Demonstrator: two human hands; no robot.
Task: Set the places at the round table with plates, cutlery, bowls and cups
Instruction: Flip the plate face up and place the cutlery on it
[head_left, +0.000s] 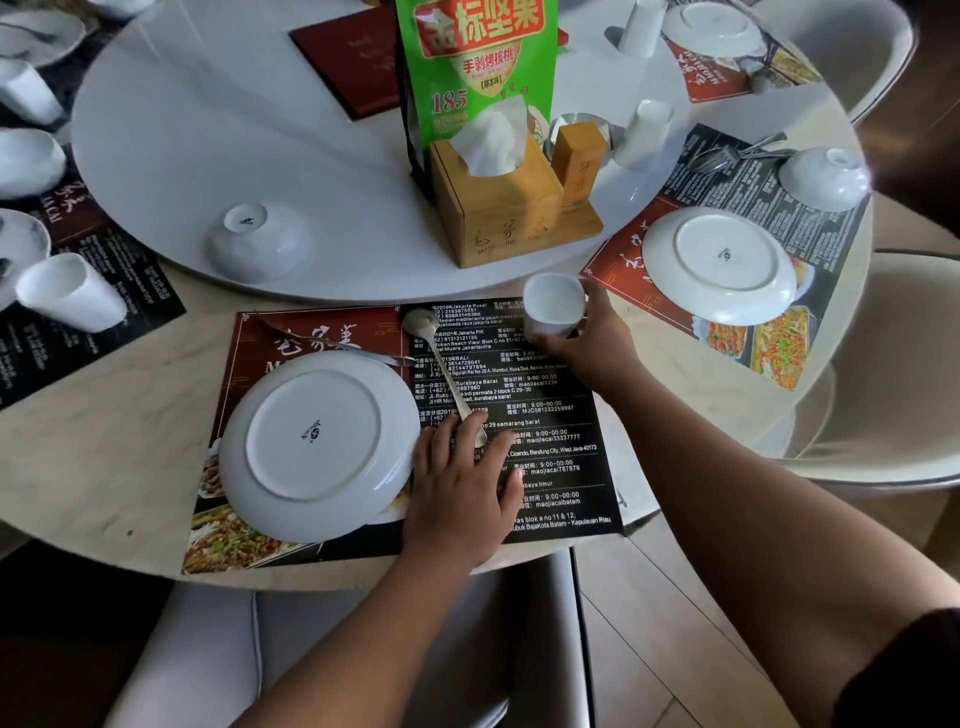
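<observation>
On the near placemat (550, 457) an upturned white plate (317, 441) lies at the left. A metal spoon (441, 364) lies lengthwise beside it, and a fork (332, 348) lies partly under the plate's far rim. My left hand (462, 483) rests flat on the mat, its fingers touching the spoon's handle end. My right hand (592, 343) grips a white cup (550, 306), tilted on its side, at the mat's far right corner. An upturned white bowl (254, 239) sits on the turntable (182, 145).
A wooden tissue box (498, 208) and a green snack bag (472, 67) stand on the turntable. The place at the right holds an upturned plate (719, 265), bowl (823, 176) and cutlery (737, 153). A cup (67, 291) lies at the left. A chair (332, 649) stands below.
</observation>
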